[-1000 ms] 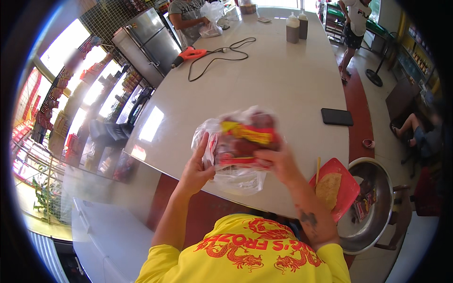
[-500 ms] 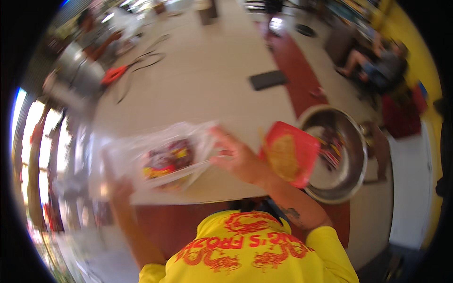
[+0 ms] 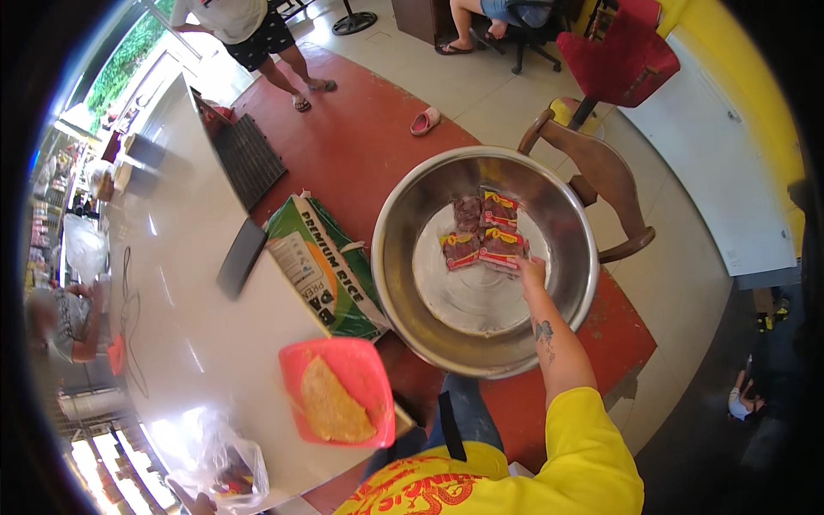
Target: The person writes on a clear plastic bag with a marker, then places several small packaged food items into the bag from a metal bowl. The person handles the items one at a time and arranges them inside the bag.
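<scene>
My right hand (image 3: 532, 271) reaches down into a wide metal basin (image 3: 390, 283) and pinches the edge of a small packet (image 3: 503, 249) of dark reddish-brown food with a red and yellow label. Several similar packets lie together around it on the basin's floor; the upper left one (image 3: 467, 215) shows no bright label. At the lower left, my left hand (image 3: 201, 503) is partly cut off by the picture's rim. Its fingers hold the side of a clear plastic bag (image 3: 215, 451), with more dark packets (image 3: 233, 481) inside.
A red plastic tray (image 3: 378, 386) with a flat tan piece sits at the table's edge (image 3: 202, 343). A green and white rice sack (image 3: 330, 266) stands beside the basin, near a dark flat object (image 3: 242, 259). Past the basin are a wooden chair (image 3: 601, 163) and people.
My view has swung right toward the basin. My right hand has left the plastic bag and moved into the basin. My left hand stays by the bag.
</scene>
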Demonstrator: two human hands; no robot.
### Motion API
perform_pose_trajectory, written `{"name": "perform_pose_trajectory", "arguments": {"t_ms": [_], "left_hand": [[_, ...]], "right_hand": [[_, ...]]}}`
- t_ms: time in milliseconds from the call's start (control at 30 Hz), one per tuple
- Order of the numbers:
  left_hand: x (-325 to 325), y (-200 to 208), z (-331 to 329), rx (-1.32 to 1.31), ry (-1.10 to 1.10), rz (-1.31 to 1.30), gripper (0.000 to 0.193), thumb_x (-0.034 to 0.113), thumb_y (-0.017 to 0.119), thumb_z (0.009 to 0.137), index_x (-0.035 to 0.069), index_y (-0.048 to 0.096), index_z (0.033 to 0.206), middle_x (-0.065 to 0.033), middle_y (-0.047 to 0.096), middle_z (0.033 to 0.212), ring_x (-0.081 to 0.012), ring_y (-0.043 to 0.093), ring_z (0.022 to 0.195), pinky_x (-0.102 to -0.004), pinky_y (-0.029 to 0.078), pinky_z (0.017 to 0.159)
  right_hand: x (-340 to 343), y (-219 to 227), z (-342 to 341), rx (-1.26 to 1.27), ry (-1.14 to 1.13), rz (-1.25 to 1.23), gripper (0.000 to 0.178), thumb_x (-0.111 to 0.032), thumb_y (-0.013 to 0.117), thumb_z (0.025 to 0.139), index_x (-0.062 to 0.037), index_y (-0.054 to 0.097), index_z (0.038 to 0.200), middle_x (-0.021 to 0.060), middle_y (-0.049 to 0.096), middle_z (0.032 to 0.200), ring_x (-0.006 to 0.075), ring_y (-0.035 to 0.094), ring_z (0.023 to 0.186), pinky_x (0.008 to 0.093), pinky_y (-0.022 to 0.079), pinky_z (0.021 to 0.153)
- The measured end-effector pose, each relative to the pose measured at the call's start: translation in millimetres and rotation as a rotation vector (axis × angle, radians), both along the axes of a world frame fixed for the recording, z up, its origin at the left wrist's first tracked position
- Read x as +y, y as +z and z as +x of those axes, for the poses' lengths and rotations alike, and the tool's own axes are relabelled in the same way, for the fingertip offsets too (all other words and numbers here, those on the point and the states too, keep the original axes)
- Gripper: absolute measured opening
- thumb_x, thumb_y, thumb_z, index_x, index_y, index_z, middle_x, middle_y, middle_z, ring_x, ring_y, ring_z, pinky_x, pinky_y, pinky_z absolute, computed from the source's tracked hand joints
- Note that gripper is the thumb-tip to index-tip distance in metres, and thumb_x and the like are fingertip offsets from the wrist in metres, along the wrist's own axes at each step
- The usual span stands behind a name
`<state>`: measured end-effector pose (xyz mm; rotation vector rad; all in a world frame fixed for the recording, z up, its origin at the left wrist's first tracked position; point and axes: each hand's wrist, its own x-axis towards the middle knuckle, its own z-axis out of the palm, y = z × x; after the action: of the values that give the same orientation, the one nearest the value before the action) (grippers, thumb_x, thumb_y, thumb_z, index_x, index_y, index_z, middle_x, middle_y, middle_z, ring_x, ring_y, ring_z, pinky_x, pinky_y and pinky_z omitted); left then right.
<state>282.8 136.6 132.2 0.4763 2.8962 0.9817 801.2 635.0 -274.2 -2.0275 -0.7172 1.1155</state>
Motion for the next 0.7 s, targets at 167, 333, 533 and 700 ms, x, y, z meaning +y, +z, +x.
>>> {"name": "perform_pose_trajectory", "arguments": {"t_ms": [167, 333, 533, 700], "left_hand": [[51.7, 1.7, 7.3, 0.023, 0.060, -0.135, 0.092, -0.006, 0.042, 0.066, 0.012, 0.017, 0.153, -0.0132, 0.026, 0.153, -0.0061, 0.041, 0.056, -0.0197, 0.036, 0.045], [65.8, 13.4, 1.0, 0.026, 0.104, -0.209, 0.092, -0.006, 0.043, 0.066, 0.011, 0.018, 0.153, -0.0141, 0.029, 0.152, -0.0070, 0.042, 0.056, -0.0200, 0.036, 0.044], [62.3, 23.0, -4.8, 0.006, 0.128, -0.245, 0.091, -0.006, 0.044, 0.066, 0.010, 0.019, 0.152, -0.0153, 0.031, 0.149, -0.0081, 0.043, 0.056, -0.0203, 0.037, 0.044], [34.7, 30.4, -20.0, -0.013, 0.110, -0.212, 0.091, -0.007, 0.044, 0.066, 0.010, 0.020, 0.152, -0.0162, 0.034, 0.148, -0.0091, 0.044, 0.056, -0.0205, 0.037, 0.044]], "right_hand": [[28.2, -109.0, 39.6, 0.142, -0.015, -0.041, 0.040, -0.024, 0.078, 0.075, 0.0000, 0.064, 0.103, 0.0089, 0.066, 0.087, 0.0157, 0.062, 0.085, 0.0286, 0.047, 0.074], [54.6, -123.8, 24.2, 0.235, 0.029, -0.128, 0.054, -0.019, 0.081, 0.071, -0.0007, 0.058, 0.115, 0.0090, 0.063, 0.102, 0.0189, 0.062, 0.091, 0.0301, 0.048, 0.080], [57.8, -132.9, 27.5, 0.532, -0.076, -0.131, 0.052, -0.003, 0.074, 0.067, -0.0013, 0.058, 0.117, 0.0102, 0.064, 0.100, 0.0216, 0.064, 0.091, 0.0326, 0.051, 0.082], [42.4, -112.3, 49.4, 0.714, -0.058, -0.080, 0.052, -0.003, 0.069, 0.071, -0.0011, 0.054, 0.121, 0.0117, 0.065, 0.101, 0.0243, 0.066, 0.086, 0.0361, 0.054, 0.078]]}}
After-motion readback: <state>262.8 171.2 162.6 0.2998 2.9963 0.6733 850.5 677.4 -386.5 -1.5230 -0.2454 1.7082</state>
